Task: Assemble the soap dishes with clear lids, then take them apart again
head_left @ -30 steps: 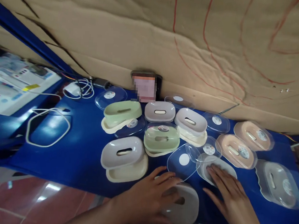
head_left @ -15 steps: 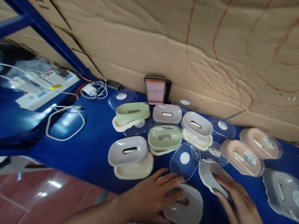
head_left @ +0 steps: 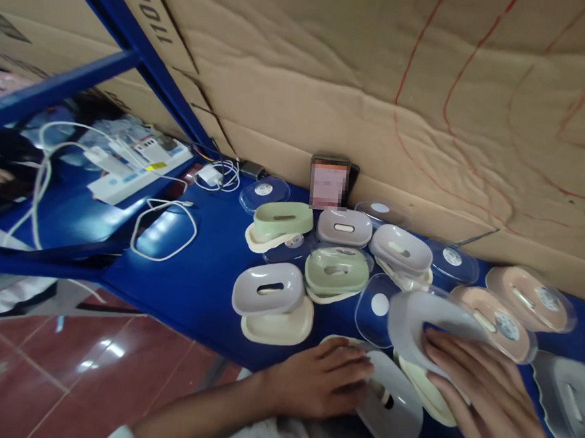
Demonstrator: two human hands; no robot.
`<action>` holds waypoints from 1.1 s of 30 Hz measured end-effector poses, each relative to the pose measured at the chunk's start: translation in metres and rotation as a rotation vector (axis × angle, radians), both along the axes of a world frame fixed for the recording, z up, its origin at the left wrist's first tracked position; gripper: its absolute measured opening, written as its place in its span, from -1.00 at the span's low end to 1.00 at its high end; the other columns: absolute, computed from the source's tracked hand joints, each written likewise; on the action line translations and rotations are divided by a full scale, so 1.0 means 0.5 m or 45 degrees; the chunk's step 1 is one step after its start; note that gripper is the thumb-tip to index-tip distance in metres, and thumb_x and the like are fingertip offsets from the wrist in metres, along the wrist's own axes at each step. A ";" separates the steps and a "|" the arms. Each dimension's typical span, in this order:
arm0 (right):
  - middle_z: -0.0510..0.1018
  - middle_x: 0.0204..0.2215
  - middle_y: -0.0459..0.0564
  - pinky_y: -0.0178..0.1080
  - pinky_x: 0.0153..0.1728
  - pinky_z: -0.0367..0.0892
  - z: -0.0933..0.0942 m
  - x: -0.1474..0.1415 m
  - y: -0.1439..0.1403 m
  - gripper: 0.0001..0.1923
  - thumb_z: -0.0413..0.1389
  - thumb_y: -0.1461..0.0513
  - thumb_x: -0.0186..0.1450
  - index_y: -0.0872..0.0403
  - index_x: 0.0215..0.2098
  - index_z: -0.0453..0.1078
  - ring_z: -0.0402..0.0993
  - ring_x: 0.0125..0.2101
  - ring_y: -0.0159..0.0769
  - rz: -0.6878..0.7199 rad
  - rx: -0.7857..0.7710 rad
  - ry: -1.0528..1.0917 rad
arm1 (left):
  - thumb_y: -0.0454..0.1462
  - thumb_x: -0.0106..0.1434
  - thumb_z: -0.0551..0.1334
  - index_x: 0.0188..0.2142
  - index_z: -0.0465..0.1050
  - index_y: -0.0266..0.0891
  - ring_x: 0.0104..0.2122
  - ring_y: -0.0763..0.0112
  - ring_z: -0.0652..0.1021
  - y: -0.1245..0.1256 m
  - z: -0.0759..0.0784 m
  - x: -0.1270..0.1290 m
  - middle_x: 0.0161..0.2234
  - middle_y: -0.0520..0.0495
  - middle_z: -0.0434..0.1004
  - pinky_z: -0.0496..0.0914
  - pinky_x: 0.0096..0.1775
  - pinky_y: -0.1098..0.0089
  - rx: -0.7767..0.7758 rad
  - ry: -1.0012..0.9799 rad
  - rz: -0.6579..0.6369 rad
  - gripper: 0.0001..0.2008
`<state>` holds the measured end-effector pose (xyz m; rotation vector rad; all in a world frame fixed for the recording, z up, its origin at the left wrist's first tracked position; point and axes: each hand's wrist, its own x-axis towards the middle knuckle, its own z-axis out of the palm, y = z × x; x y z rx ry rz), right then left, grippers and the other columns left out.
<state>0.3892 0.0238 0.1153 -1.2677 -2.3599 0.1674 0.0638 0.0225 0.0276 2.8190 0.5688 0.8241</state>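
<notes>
My left hand (head_left: pixel 328 382) is closed over the left side of a grey oval soap dish (head_left: pixel 402 413) near the table's front edge. That dish is tilted, with a slot in its middle, and a cream rim shows behind my fingers. My right hand (head_left: pixel 486 386) grips a second, pale grey soap dish (head_left: pixel 408 317), blurred by motion, its fingertips at the slot. Under it lies a cream base tray (head_left: pixel 430 392), partly covered by the hand. Left of it rests a clear lid (head_left: pixel 373 318) with a round white sticker.
Lilac (head_left: pixel 267 287) and green soap dishes (head_left: pixel 336 269) lie about on cream trays among clear lids. Peach dishes (head_left: pixel 527 295) under clear lids and a grey one (head_left: pixel 568 398) are at right. A phone-like screen (head_left: pixel 329 185) leans on the cardboard; a power strip (head_left: pixel 140 172) and cables lie left.
My right hand has raised its dish and tipped it leftward, baring the cream tray. My left hand's dish has turned. The view has shifted left.
</notes>
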 end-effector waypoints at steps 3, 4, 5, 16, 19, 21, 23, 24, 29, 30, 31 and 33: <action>0.61 0.27 -0.01 0.03 0.37 0.26 0.000 -0.052 0.079 -0.47 0.20 0.32 0.49 -0.13 0.39 0.41 0.57 0.24 -0.07 0.114 0.156 -0.182 | -0.18 0.48 0.37 0.09 0.60 -0.16 0.38 0.14 0.41 -0.006 -0.003 0.000 0.32 -0.13 0.51 0.34 0.40 0.16 0.042 0.007 0.020 -0.76; 0.58 0.29 0.01 0.06 0.40 0.22 -0.003 -0.054 0.098 -0.46 0.19 0.32 0.50 -0.11 0.40 0.39 0.53 0.28 -0.05 0.090 0.188 -0.205 | -0.19 0.47 0.37 0.10 0.59 -0.16 0.38 0.15 0.42 -0.009 -0.004 -0.001 0.32 -0.14 0.51 0.35 0.39 0.17 0.046 0.015 0.025 -0.75; 0.57 0.31 0.03 0.09 0.41 0.21 -0.007 -0.047 0.111 -0.47 0.18 0.30 0.51 -0.11 0.41 0.37 0.50 0.30 -0.03 0.043 0.203 -0.209 | -0.19 0.47 0.37 0.11 0.58 -0.14 0.37 0.16 0.42 -0.013 -0.005 -0.003 0.32 -0.14 0.51 0.34 0.39 0.17 0.043 0.021 0.032 -0.74; 0.39 0.43 0.17 0.47 0.08 0.47 -0.119 0.221 0.009 -0.24 0.00 -0.24 0.47 -0.26 0.55 0.13 0.42 0.32 0.43 -0.677 -0.015 -0.420 | 0.03 0.48 0.33 0.20 0.50 -0.15 0.44 0.08 0.34 -0.018 -0.003 -0.019 0.42 -0.22 0.38 0.28 0.44 0.00 -0.068 0.143 -0.005 -0.55; 0.50 0.36 0.04 0.34 0.15 0.47 -0.107 0.223 -0.001 -0.41 0.05 -0.07 0.52 -0.32 0.48 0.23 0.53 0.25 0.24 -0.660 -0.039 -0.358 | -0.18 0.49 0.34 0.14 0.54 -0.14 0.40 0.13 0.39 -0.002 0.007 -0.020 0.39 -0.19 0.41 0.29 0.44 0.03 -0.029 0.090 0.048 -0.72; 0.56 0.30 0.01 0.25 0.15 0.48 -0.091 0.223 0.005 -0.45 0.04 0.00 0.54 -0.30 0.47 0.25 0.58 0.19 0.16 -0.615 -0.058 -0.291 | -0.26 0.49 0.33 0.19 0.52 -0.13 0.39 0.13 0.39 0.005 0.010 -0.024 0.39 -0.18 0.41 0.30 0.43 0.01 -0.013 0.086 0.066 -0.70; 0.60 0.24 0.04 0.20 0.13 0.49 -0.078 0.222 0.012 -0.47 0.06 0.05 0.54 -0.26 0.45 0.29 0.62 0.14 0.15 -0.628 0.021 -0.244 | -0.31 0.49 0.31 0.24 0.50 -0.10 0.40 0.14 0.39 0.006 0.009 -0.029 0.39 -0.19 0.42 0.29 0.44 0.00 -0.007 0.086 0.082 -0.64; 0.63 0.19 0.08 0.19 0.11 0.49 -0.075 0.220 0.014 -0.49 0.09 0.07 0.52 -0.23 0.42 0.34 0.63 0.11 0.17 -0.662 0.099 -0.245 | -0.32 0.49 0.30 0.26 0.48 -0.09 0.40 0.14 0.39 0.003 0.008 -0.031 0.39 -0.19 0.42 0.28 0.44 -0.01 -0.004 0.083 0.090 -0.62; 0.72 -0.01 0.10 0.03 -0.04 0.47 -0.093 0.186 -0.009 -0.67 0.13 0.05 0.53 -0.04 0.18 0.52 0.68 -0.09 0.04 -0.624 0.207 -0.412 | -0.29 0.51 0.29 0.31 0.44 -0.06 0.38 0.13 0.41 -0.017 -0.004 -0.038 0.38 -0.17 0.42 0.28 0.43 -0.03 0.000 0.112 0.126 -0.59; 0.71 0.03 0.11 0.00 -0.05 0.46 -0.102 0.177 -0.016 -0.62 0.11 0.00 0.55 -0.02 0.20 0.50 0.68 -0.07 0.03 -0.585 0.161 -0.449 | -0.30 0.51 0.28 0.30 0.44 -0.05 0.38 0.13 0.41 -0.020 -0.005 -0.039 0.37 -0.16 0.42 0.29 0.43 -0.03 -0.011 0.114 0.134 -0.59; 0.69 0.09 0.13 -0.01 -0.06 0.45 -0.111 0.170 -0.022 -0.56 0.08 -0.04 0.56 -0.01 0.25 0.47 0.67 -0.02 0.04 -0.565 0.126 -0.485 | -0.31 0.51 0.28 0.29 0.45 -0.05 0.37 0.13 0.41 -0.021 -0.006 -0.038 0.37 -0.16 0.43 0.29 0.43 -0.03 -0.025 0.112 0.139 -0.60; 0.64 0.19 0.14 0.00 -0.04 0.45 -0.128 0.164 -0.031 -0.48 0.04 -0.08 0.57 0.00 0.34 0.41 0.64 0.07 0.07 -0.575 0.089 -0.546 | -0.33 0.50 0.27 0.26 0.48 -0.06 0.36 0.13 0.41 -0.020 -0.006 -0.037 0.36 -0.16 0.43 0.27 0.43 -0.02 -0.055 0.097 0.141 -0.62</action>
